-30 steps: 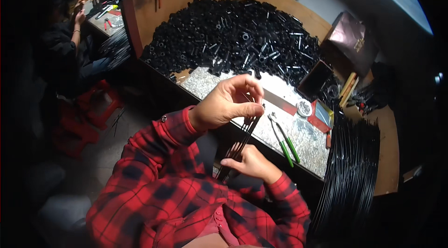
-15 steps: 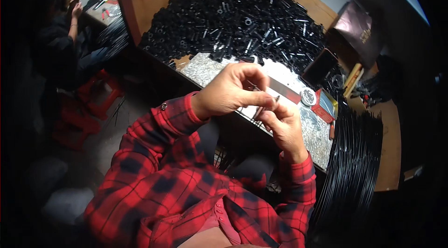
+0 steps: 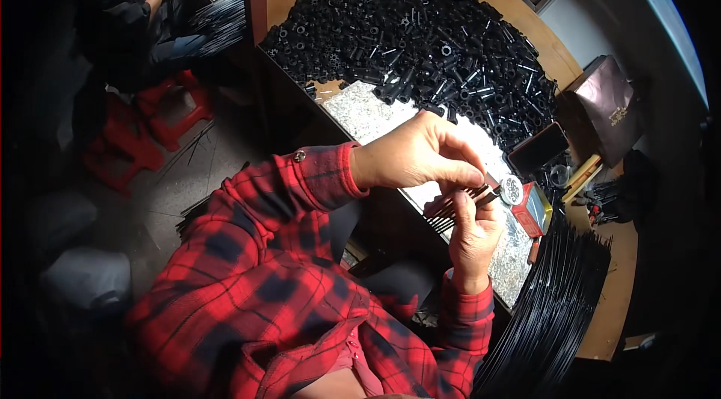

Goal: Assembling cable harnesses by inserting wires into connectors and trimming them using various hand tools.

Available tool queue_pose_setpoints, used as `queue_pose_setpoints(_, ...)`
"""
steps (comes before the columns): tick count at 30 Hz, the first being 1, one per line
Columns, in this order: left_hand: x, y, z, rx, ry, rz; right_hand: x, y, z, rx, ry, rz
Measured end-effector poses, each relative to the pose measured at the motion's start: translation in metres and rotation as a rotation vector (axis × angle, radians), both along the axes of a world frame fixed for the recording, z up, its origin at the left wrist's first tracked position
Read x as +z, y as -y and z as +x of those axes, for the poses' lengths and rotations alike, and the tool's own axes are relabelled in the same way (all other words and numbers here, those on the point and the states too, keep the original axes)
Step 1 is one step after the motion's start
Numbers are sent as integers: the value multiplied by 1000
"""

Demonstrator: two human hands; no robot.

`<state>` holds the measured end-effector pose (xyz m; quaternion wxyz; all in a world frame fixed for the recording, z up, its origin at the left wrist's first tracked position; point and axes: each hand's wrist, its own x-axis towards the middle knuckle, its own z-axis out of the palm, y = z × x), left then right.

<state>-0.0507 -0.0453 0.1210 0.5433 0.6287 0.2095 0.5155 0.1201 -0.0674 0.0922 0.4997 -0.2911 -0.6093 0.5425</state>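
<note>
My right hand (image 3: 478,237) grips a small black part with several thin dark rods (image 3: 444,211) that stick out side by side to the left, below my left hand. My left hand (image 3: 420,151) reaches over from the left, thumb and fingers pinched at the part's upper end; the fingertips hide what exactly they hold. Behind both hands lies a large heap of small black tubular plastic parts (image 3: 420,38). To the right of my right hand, a thick bundle of long thin black rods (image 3: 552,309) hangs over the table edge.
By my right hand are a round white-topped container (image 3: 511,189) and a red box (image 3: 532,210). Farther right lie a dark phone (image 3: 538,149) and a shiny dark bag (image 3: 604,106). Red stools (image 3: 176,110) stand on the floor at left, near another seated person (image 3: 120,16).
The view has shifted, so the scene sits differently. The part's side-by-side rods now show more plainly between my hands. My left hand has moved to the part's upper end.
</note>
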Motion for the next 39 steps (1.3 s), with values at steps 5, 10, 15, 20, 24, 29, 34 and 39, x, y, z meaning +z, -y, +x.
queue_pose_setpoints(5,-49,-62,-47,805,-256,351,-2,-8,13,-58,-29,-45)
queue_pose_setpoints(10,-112,-111,-149,1397,-1082,381,-2,-10,16,-65,-28,-44)
queue_pose_setpoints(15,-138,-128,-180,1278,-1460,581,2,-9,14,-77,-22,-86)
queue_pose_setpoints(20,-124,-130,-166,1138,-1529,593,9,-10,22,-145,-53,-181)
queue_pose_setpoints(24,-136,-139,-152,1036,-1467,536,0,-23,47,-173,89,14)
queue_pose_setpoints(29,-146,-144,-191,1096,-1207,454,-12,-29,41,-191,-42,78)
queue_pose_setpoints(34,-88,-119,-95,858,-688,499,-7,-19,52,-152,-67,66)
queue_pose_setpoints(39,-51,-66,-30,385,-25,58,-6,-17,45,-50,-159,52)
